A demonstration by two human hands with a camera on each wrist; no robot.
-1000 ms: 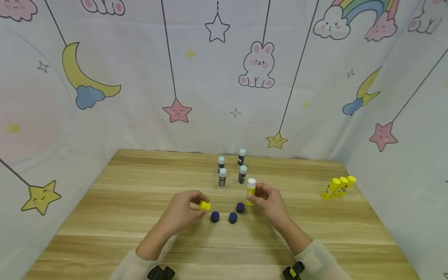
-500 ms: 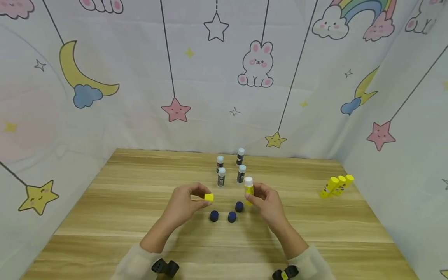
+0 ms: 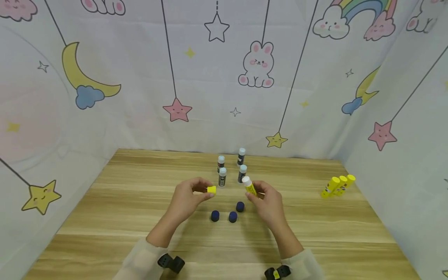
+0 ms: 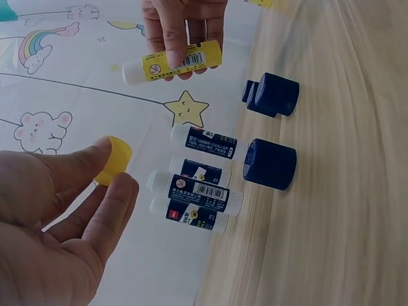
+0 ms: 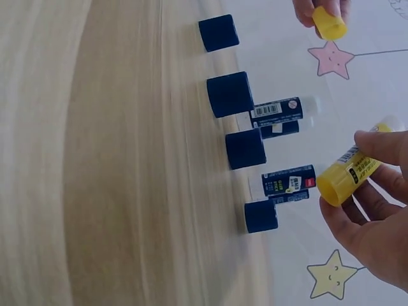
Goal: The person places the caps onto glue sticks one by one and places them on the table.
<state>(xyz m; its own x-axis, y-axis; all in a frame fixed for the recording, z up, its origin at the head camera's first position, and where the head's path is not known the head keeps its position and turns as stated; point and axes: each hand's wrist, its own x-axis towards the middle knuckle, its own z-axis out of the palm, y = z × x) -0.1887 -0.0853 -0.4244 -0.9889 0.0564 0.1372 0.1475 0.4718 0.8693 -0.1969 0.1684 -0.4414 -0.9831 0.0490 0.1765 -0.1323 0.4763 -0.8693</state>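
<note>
Between thumb and fingers, my left hand [image 3: 186, 200] pinches a yellow cap [image 3: 211, 190], also visible in the left wrist view [image 4: 116, 159]. My right hand [image 3: 271, 203] grips a yellow glue stick [image 3: 251, 189] by its body, the white end tilted up and left. The cap and the stick are apart, both held above the table. In the right wrist view the stick [image 5: 357, 167] points its yellow base toward the dark glue sticks [image 5: 289, 180]. Dark blue caps [image 3: 232, 217] stand on the table below and between the hands.
Several dark glue sticks [image 3: 222, 177] with pale tops stand upright behind the hands on the wooden table [image 3: 140, 171]. Three yellow sticks [image 3: 330, 187] stand close together at the right. A patterned cloth [image 3: 140, 128] hangs behind and beside the table.
My left hand has risen and moved slightly right with the yellow cap. The yellow stick, upright before, now leans left at its white end and is lifted higher in my right hand.
</note>
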